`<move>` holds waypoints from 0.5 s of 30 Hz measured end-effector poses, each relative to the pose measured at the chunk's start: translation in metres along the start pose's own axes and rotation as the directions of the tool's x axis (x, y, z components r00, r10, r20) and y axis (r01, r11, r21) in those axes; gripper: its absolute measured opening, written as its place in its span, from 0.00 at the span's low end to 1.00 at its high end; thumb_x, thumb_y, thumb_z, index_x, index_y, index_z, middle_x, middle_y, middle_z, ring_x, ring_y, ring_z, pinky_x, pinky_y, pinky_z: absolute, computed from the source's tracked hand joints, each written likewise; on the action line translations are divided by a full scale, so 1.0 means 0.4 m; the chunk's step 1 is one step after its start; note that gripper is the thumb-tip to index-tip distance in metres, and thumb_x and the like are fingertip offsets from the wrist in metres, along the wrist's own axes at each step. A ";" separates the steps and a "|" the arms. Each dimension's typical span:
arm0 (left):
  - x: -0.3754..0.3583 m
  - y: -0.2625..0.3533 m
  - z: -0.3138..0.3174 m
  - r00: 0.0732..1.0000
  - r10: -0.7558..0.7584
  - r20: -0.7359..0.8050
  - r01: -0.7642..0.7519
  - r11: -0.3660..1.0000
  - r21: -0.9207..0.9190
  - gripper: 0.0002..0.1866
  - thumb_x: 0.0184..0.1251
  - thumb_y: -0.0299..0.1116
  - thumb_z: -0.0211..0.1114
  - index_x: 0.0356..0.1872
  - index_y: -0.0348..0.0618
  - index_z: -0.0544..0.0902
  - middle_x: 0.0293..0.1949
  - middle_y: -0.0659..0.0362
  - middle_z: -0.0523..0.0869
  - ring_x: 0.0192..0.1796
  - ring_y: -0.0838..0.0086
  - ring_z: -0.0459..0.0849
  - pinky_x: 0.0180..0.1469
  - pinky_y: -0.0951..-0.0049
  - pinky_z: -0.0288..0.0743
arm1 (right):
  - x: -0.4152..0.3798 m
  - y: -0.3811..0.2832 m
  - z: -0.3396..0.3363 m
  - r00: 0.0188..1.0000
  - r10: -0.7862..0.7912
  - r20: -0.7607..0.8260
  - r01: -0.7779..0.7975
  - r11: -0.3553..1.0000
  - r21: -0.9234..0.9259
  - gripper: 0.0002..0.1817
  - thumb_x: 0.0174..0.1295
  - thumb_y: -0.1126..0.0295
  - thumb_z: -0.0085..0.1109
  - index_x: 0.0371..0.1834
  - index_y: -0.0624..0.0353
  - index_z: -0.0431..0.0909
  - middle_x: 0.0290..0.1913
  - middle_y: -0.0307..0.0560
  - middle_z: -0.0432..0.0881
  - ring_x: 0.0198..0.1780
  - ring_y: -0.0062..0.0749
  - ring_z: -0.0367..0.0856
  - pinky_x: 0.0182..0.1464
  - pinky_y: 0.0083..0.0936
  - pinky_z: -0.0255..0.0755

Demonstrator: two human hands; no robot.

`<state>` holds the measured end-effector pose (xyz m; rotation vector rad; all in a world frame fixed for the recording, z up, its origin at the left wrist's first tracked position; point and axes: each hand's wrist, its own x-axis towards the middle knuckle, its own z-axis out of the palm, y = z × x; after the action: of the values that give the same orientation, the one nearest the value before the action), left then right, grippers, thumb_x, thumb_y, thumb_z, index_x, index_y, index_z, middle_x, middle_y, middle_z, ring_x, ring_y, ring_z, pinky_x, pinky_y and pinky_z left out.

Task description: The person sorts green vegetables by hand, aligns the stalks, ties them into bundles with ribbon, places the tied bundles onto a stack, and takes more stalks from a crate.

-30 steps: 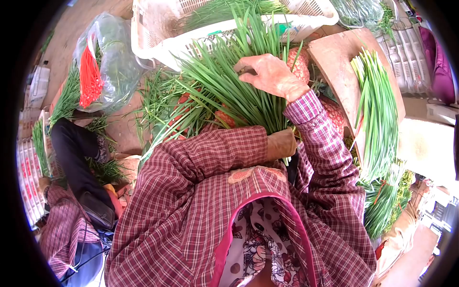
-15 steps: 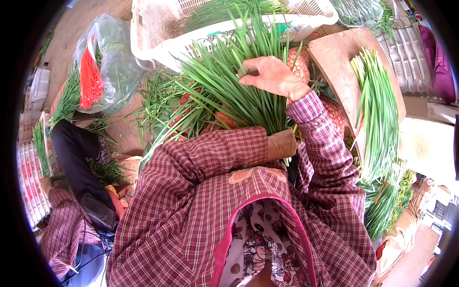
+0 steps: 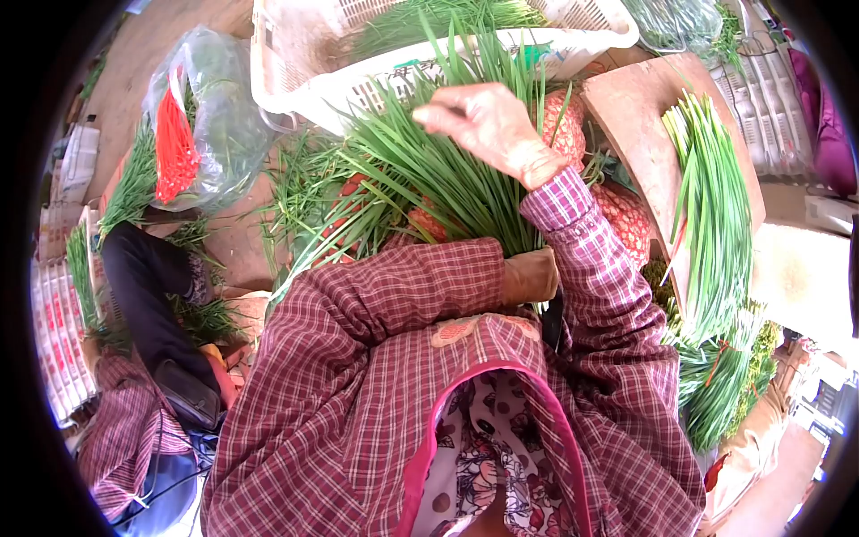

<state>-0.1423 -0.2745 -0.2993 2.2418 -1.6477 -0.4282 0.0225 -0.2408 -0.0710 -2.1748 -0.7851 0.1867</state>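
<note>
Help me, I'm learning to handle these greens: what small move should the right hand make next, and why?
Probably comb the right hand through the green leaves to straighten them: it is over them, while the left hand appears to grip their lower end, and the leaves splay unevenly.

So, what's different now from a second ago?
The right hand has moved forward and to the left over the green bundle; I can't tell if it took or let go of anything. The left hand still grips the bundle's lower end, and the white basket stayed put.
</note>
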 end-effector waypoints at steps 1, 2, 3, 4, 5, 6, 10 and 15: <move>0.003 0.001 0.008 1.000 -0.009 0.009 0.009 1.000 0.007 0.19 0.64 0.30 0.55 0.57 0.41 0.76 0.54 0.53 0.79 0.56 0.61 0.77 0.66 0.63 0.68 | -0.002 -0.001 0.013 0.997 0.001 0.076 0.005 0.997 -0.078 0.16 0.65 0.51 0.59 0.42 0.51 0.84 0.35 0.41 0.87 0.36 0.32 0.86 0.42 0.29 0.79; -0.002 0.010 -0.014 1.000 -0.013 0.015 0.013 1.000 0.009 0.19 0.64 0.29 0.55 0.56 0.41 0.76 0.54 0.53 0.80 0.55 0.61 0.77 0.66 0.63 0.68 | -0.005 0.006 0.025 0.996 -0.039 0.084 0.045 0.996 -0.071 0.14 0.65 0.55 0.58 0.43 0.51 0.83 0.37 0.42 0.85 0.39 0.35 0.85 0.44 0.31 0.78; -0.011 0.020 -0.049 1.000 -0.017 0.020 0.017 1.000 0.012 0.18 0.64 0.29 0.55 0.56 0.41 0.77 0.53 0.53 0.80 0.55 0.61 0.77 0.66 0.63 0.68 | -0.010 0.015 0.037 0.993 -0.078 0.091 0.084 0.994 -0.064 0.12 0.64 0.58 0.58 0.44 0.51 0.83 0.40 0.42 0.84 0.42 0.38 0.84 0.47 0.34 0.78; -0.027 0.030 -0.083 0.985 0.028 -0.168 -0.001 0.988 0.155 0.16 0.64 0.29 0.55 0.53 0.40 0.78 0.50 0.54 0.81 0.53 0.63 0.78 0.65 0.64 0.69 | -0.013 0.024 0.045 0.993 -0.077 0.090 0.083 0.995 -0.064 0.12 0.64 0.58 0.58 0.44 0.51 0.83 0.40 0.42 0.84 0.42 0.38 0.84 0.47 0.34 0.78; -0.042 0.038 -0.132 0.965 0.063 -0.256 -0.003 0.974 0.227 0.15 0.64 0.28 0.55 0.51 0.40 0.79 0.49 0.55 0.81 0.52 0.63 0.78 0.65 0.64 0.69 | -0.014 0.033 0.052 0.992 -0.068 0.110 0.085 0.984 -0.157 0.12 0.62 0.60 0.58 0.44 0.50 0.82 0.41 0.43 0.82 0.44 0.40 0.83 0.48 0.35 0.77; -0.058 0.046 -0.181 0.935 0.097 -0.342 0.010 0.955 0.297 0.15 0.64 0.28 0.55 0.50 0.39 0.80 0.47 0.55 0.82 0.50 0.64 0.79 0.64 0.65 0.70 | -0.012 0.037 0.055 0.990 -0.060 0.129 0.090 0.964 -0.249 0.12 0.61 0.62 0.57 0.44 0.50 0.82 0.43 0.43 0.80 0.47 0.42 0.81 0.50 0.37 0.76; -0.079 0.066 -0.283 0.988 0.115 -0.098 -0.060 0.895 0.442 0.08 0.63 0.28 0.57 0.38 0.38 0.84 0.37 0.59 0.83 0.44 0.68 0.79 0.62 0.68 0.72 | -0.002 0.027 0.033 0.954 0.055 0.293 0.010 0.976 -0.218 0.12 0.58 0.64 0.57 0.45 0.45 0.84 0.46 0.47 0.80 0.52 0.45 0.79 0.55 0.42 0.72; -0.043 0.063 -0.193 0.991 0.020 0.133 -0.073 0.912 0.403 0.08 0.63 0.28 0.58 0.34 0.37 0.84 0.32 0.60 0.83 0.42 0.68 0.79 0.62 0.67 0.72 | -0.010 0.030 0.023 0.946 0.050 0.321 0.014 0.981 -0.195 0.12 0.58 0.60 0.60 0.41 0.50 0.82 0.42 0.45 0.80 0.49 0.43 0.80 0.51 0.38 0.74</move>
<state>-0.1362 -0.2590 -0.2180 2.5025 -2.0080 -0.2309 0.0216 -0.2431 -0.0866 -2.3703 -1.0029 0.5077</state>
